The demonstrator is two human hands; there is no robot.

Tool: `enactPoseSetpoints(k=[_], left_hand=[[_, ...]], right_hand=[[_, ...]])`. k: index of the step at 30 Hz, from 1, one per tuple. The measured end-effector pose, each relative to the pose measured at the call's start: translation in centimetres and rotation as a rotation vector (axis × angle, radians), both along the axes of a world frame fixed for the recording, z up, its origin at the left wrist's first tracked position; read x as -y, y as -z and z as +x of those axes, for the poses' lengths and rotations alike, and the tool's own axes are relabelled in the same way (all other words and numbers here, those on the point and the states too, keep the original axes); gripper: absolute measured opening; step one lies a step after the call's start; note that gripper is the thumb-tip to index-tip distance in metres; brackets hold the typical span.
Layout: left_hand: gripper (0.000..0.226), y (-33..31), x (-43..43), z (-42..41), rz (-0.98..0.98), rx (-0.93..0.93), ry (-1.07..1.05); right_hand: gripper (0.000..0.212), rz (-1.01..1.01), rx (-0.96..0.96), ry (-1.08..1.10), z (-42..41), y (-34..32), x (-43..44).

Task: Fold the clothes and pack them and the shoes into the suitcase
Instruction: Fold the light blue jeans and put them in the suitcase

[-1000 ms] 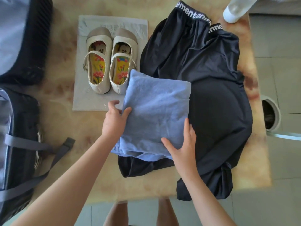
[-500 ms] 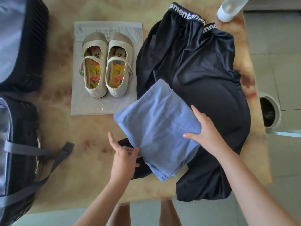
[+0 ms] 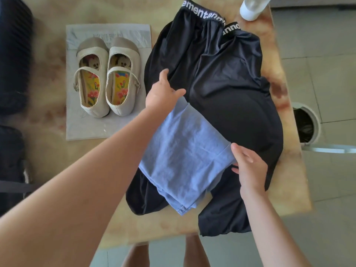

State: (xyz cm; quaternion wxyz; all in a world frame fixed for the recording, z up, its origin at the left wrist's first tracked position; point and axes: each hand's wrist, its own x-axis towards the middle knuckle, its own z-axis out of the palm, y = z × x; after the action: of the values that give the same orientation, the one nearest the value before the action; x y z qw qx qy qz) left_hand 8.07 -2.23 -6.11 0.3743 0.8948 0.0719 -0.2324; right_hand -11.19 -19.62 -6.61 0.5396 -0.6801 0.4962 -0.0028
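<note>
A folded light-blue garment (image 3: 185, 151) lies on spread black trousers (image 3: 221, 83) with a white lettered waistband, on the marbled table (image 3: 48, 151). My left hand (image 3: 163, 93) holds the blue garment's far corner, thumb raised over the black cloth. My right hand (image 3: 248, 166) pinches its right corner, thumb on top and fingers beneath. A pair of cream strap shoes (image 3: 106, 79) with colourful insoles stands on a clear plastic sheet (image 3: 107, 130) to the left. The open black suitcase (image 3: 11, 160) shows at the left edge, mostly cut off.
A white-capped bottle (image 3: 250, 8) stands at the table's far right corner. A round bin (image 3: 306, 126) sits on the tiled floor right of the table. A grey suitcase strap (image 3: 15, 186) lies over the suitcase's edge. My legs show below the table's near edge.
The blue garment has been turned on the trousers. My left hand went from its near corner to its far corner; my right hand came down to the right corner.
</note>
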Motion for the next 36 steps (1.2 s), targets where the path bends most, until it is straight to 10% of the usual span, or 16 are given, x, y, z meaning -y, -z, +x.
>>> enactPoseSetpoints(k=[14, 23, 28, 32, 36], left_hand=[[0.061, 1.5, -1.6, -1.6, -0.205, 0.126, -0.396], [0.070, 1.3, -1.5, -0.9, -0.173, 0.154, -0.389], [0.073, 0.5, -2.9, -3.9, 0.007, 0.223, -0.156], [0.070, 0.4, -5.1, -7.4, -0.010, 0.118, -0.063], [0.064, 0.4, -4.8, -5.8, -0.123, 0.090, -0.212]], right_hand=[[0.011, -0.263, 0.098, -0.092, 0.6, 0.5, 1.7], [0.009, -0.232, -0.017, -0.199, 1.2, 1.8, -0.7], [0.065, -0.298, 0.048, -0.199, -1.0, 0.8, -1.7], [0.027, -0.091, 0.042, 0.022, -2.8, 0.0, -3.5], [0.050, -0.214, -0.065, -0.032, 0.4, 0.6, -1.2]])
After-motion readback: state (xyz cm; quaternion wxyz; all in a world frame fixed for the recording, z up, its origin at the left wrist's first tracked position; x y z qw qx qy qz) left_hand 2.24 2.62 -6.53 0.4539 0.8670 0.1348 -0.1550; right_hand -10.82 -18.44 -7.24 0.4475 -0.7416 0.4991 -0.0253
